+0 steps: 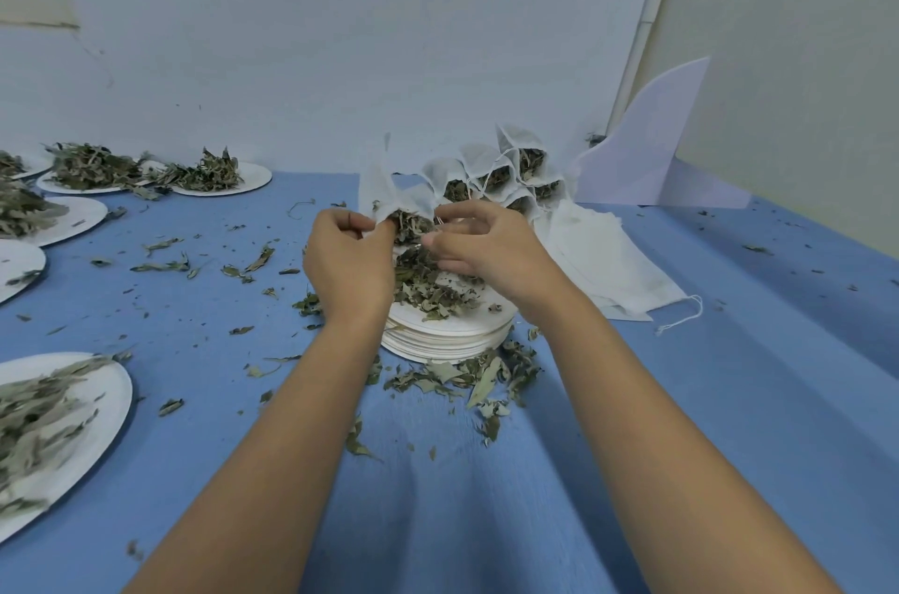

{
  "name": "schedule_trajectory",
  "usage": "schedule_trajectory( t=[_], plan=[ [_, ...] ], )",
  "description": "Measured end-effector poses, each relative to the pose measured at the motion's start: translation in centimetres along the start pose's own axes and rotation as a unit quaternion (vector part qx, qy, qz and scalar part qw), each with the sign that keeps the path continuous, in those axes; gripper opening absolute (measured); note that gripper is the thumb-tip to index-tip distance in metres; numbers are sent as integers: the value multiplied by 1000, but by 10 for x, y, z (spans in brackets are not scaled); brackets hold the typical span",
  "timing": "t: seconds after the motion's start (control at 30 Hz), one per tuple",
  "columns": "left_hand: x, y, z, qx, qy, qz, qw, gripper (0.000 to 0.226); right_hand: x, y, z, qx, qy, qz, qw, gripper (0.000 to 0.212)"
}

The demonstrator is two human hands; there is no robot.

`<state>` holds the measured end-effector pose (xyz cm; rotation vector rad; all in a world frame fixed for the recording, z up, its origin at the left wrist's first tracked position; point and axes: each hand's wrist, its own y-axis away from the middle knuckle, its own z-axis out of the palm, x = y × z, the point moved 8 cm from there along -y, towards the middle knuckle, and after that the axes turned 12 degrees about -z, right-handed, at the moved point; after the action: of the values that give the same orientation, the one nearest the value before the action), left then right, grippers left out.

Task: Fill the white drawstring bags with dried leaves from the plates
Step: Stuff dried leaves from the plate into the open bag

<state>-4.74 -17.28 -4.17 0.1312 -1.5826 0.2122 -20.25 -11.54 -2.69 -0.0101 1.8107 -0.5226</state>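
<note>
White bag (382,192) — left hand (348,258) raised, fingers pinch rim | right hand (486,248) raised, fingers pinch opposite rim

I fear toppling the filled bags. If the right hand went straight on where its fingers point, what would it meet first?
Probably the leaf-stuffed mouth of the white bag the left hand holds: the right hand points left at it. The filled bags stand behind, though depth is unclear.

Left hand (348,262) and right hand (491,253) held together, fingers (457,210) pinching.
</note>
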Motion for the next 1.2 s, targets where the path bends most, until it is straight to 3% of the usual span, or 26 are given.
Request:
schedule_trajectory(
  t=[0.17, 0.4, 0.57, 0.83, 1.03, 1.2],
  plan=[
    [-3, 6, 2, 2, 25, -16, 1000, 23, -6, 0, -4, 70, -25, -37, 997, 19],
    [14, 21, 15, -45, -6, 54, 998, 10, -29, 5, -17, 177, 195, -144, 954, 5],
    [20, 27, 24, -85, -36, 110, 990, 7, -35, 6, -11, 153, 190, -135, 960, 17],
    [33, 34, 26, -137, -36, 187, 972, 15, -28, 2, -18, 167, 121, -106, 973, 11],
    [34, 40, 39, -288, -29, 194, 938, 12, -14, -2, -26, 135, 65, -57, 987, 16],
    [36, 38, 38, -342, -25, 192, 920, 19, -12, 1, -25, 135, 62, -47, 988, 23]
  ],
)
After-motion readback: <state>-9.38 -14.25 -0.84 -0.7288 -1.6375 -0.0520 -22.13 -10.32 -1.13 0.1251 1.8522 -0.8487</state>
